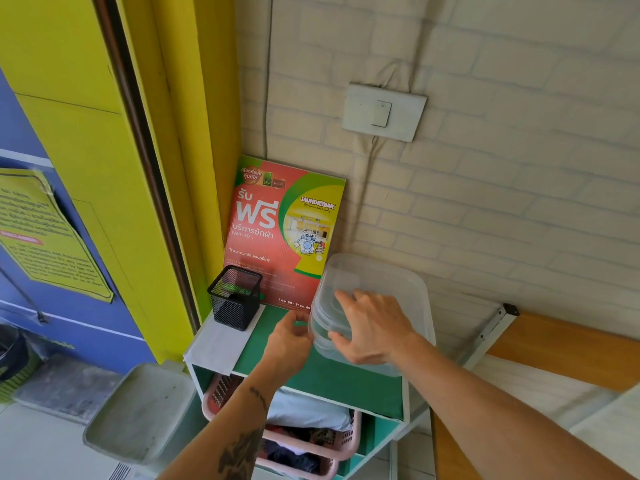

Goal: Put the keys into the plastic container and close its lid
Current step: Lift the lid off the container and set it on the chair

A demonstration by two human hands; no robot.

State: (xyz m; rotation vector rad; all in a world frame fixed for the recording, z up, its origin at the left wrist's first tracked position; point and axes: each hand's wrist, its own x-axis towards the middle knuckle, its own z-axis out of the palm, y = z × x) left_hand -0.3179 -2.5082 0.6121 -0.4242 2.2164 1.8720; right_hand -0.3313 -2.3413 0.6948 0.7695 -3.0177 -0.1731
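A clear plastic container (391,277) with its lid on stands at the right end of the green shelf top (346,379), against the wall. My right hand (372,329) lies over the lid's near left part, fingers spread on top and thumb on the front side. My left hand (289,337) pinches the container's left rim, where the lid edge and the base edge show as two lines. No keys are visible in my hands; the container's cloudy walls do not show its inside.
A black mesh pen holder (235,296) stands on white paper (218,344) at the shelf's left end. A red laundry poster (284,223) leans on the wall behind. Pink baskets (311,441) of clothes sit below. A grey tray (138,407) lies left, a wooden bed frame (561,344) right.
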